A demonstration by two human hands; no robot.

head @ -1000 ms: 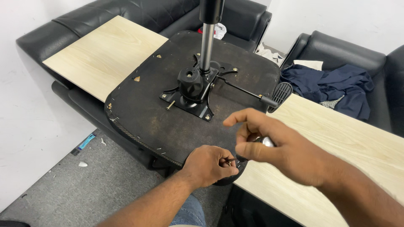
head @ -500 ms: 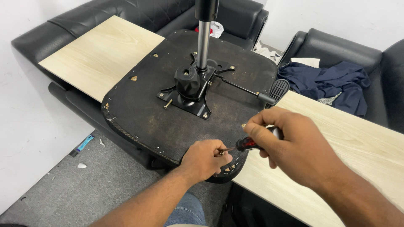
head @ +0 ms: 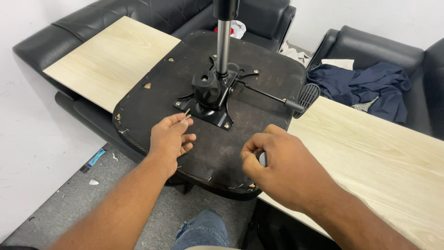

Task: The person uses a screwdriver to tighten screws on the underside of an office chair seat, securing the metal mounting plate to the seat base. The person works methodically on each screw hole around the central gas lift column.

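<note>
Head view. I see an upturned chair seat [head: 231, 139], black and scuffed, lying across two pale wood boards, one to the left [head: 111, 60] and one to the right [head: 370, 153], which rest on black sofas [head: 138, 14].

A black mounting plate [head: 208, 104] sits at the seat's centre, with a chrome gas column [head: 223, 46] rising upright from it and out of the top of the frame. A thin lever [head: 268, 95] runs from the plate to the right and ends in a ribbed paddle [head: 307, 94] at the seat's edge.

My left hand [head: 169, 141] rests on the seat just below the plate's near-left corner. Thumb and forefinger are pinched together on a small screw [head: 187, 113]; the other fingers are loosely curled.

My right hand [head: 277, 166] hovers over the seat's near-right edge, fingers curled closed round a tool handle [head: 262, 159]. Only a small pale-and-dark part shows between the fingers, so I cannot tell what kind of tool it is.

Blue clothing [head: 365, 83] lies heaped on the right sofa. Grey carpet [head: 69, 199] lies below, and a denim-clad knee [head: 203, 231] shows at the bottom edge.
</note>
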